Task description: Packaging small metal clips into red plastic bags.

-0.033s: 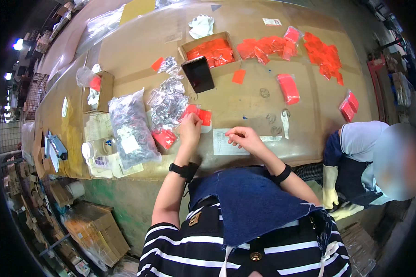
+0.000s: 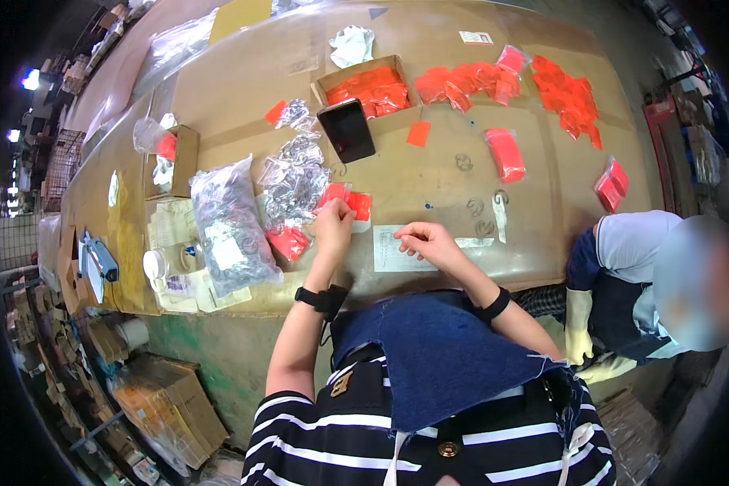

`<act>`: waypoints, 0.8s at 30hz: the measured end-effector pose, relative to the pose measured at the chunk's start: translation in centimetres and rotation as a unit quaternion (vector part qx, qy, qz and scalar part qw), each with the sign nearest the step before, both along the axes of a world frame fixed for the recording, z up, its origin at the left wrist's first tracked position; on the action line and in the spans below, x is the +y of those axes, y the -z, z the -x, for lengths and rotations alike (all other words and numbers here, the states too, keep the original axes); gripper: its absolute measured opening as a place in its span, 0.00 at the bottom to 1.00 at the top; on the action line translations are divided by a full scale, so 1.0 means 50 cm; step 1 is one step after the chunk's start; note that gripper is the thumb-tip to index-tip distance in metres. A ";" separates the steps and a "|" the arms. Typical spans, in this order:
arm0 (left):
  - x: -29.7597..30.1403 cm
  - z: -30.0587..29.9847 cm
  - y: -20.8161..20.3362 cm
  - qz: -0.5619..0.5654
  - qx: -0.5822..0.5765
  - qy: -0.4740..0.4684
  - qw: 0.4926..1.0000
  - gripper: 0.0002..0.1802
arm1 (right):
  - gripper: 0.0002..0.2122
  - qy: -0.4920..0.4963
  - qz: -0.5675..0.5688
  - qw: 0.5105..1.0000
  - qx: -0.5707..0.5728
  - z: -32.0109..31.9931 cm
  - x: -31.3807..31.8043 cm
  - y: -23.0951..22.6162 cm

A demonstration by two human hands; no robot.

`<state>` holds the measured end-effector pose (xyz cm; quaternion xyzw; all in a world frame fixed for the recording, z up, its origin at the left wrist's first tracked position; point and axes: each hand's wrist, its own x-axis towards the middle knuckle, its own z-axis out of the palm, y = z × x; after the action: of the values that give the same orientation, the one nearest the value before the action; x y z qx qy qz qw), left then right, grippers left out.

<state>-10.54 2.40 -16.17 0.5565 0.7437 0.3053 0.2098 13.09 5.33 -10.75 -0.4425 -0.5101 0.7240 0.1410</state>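
Head view shows the left hand (image 2: 333,227) bent down at thin, flat red packets (image 2: 360,204) beside a loose heap of shiny metal pieces (image 2: 293,182). Its fingers hide the contact, so whether it pinches a packet cannot be told. The right hand (image 2: 429,245) is half curled above a flat white sheet (image 2: 389,257), thumb and index finger close together; whether something small sits between them is also unclear.

Left of the heap lies a bulging, crinkled plastic bag (image 2: 228,219) full of grey pieces, its surface glossy and creased. Another red packet (image 2: 289,243) lies between the bag and the left hand. Farther off, a rectangular cardboard box (image 2: 393,120) with straight walls holds more red packets, and a smooth black phone (image 2: 347,131) leans against its near side. Two loose, rumpled red piles (image 2: 466,83) (image 2: 563,97) spread to the right of the box, with a neater oblong red bundle (image 2: 505,155) nearer.

Smooth brown tabletop (image 2: 417,178) stretches between the phone and that bundle, giving open room beyond the right hand. On the left hand's side, the heap and bag crowd close. The tabletop's near edge runs just before the apron (image 2: 454,348); a co-worker (image 2: 632,251) sits by its right end.
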 end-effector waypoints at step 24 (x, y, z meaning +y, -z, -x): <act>-0.026 -0.078 -0.121 0.105 -0.540 -0.052 0.833 0.03 | 0.11 0.072 -0.092 0.992 0.037 0.072 0.013 0.032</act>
<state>-6.61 1.08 -10.11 0.2381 0.5671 0.4877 0.6196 9.48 5.97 -12.33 -0.4360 -0.5356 0.6780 0.2516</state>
